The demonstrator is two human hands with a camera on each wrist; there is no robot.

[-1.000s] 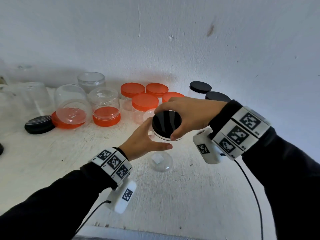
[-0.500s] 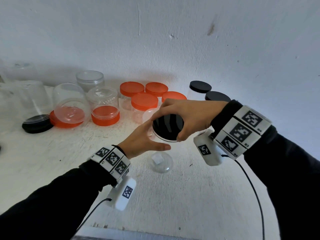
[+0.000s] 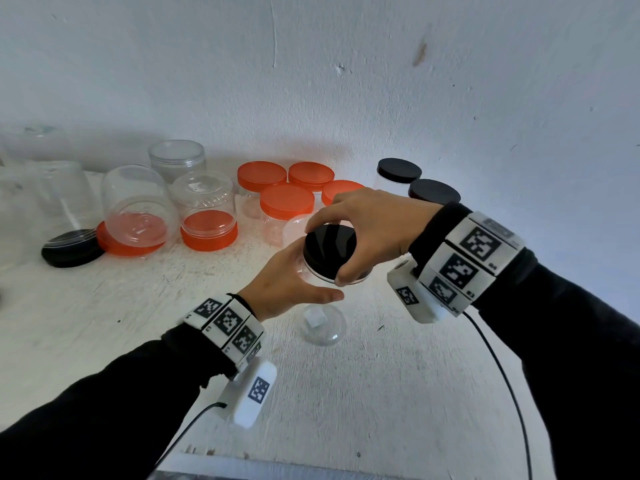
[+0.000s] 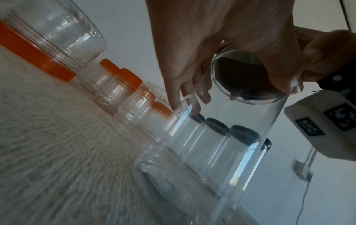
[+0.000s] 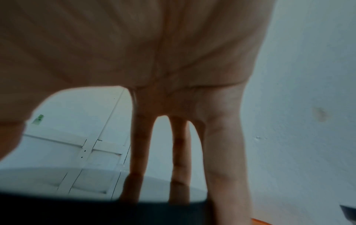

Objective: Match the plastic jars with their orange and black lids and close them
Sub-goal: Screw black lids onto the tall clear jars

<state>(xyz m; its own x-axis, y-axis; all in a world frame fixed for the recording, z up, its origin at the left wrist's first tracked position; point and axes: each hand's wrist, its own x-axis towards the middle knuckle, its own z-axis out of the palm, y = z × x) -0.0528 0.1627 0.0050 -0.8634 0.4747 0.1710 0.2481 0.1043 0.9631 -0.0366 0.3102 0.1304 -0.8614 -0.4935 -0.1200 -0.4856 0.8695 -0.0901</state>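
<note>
A tall clear plastic jar (image 3: 320, 323) stands slightly tilted on the white table (image 3: 398, 393), with a black lid (image 3: 327, 249) on its mouth. My left hand (image 3: 298, 278) holds the jar's upper side, thumb in front, fingers behind. From above, my right hand (image 3: 346, 237) grips the lid's rim with thumb and fingertips. The left wrist view looks through the jar (image 4: 221, 144) up at the lid's underside (image 4: 246, 79). In the right wrist view my fingers (image 5: 138, 152) reach down onto the black lid (image 5: 96, 213).
Several jars closed with orange lids (image 3: 287, 202) stand at the back, two black-lidded jars (image 3: 398, 169) to their right. At the left, two jars (image 3: 138, 209) sit upside down on orange lids, beside a loose black lid (image 3: 71, 247) and clear jars (image 3: 62, 192).
My right hand has shifted its grip a little round the black lid. The jar and my left hand have stayed almost in place.
</note>
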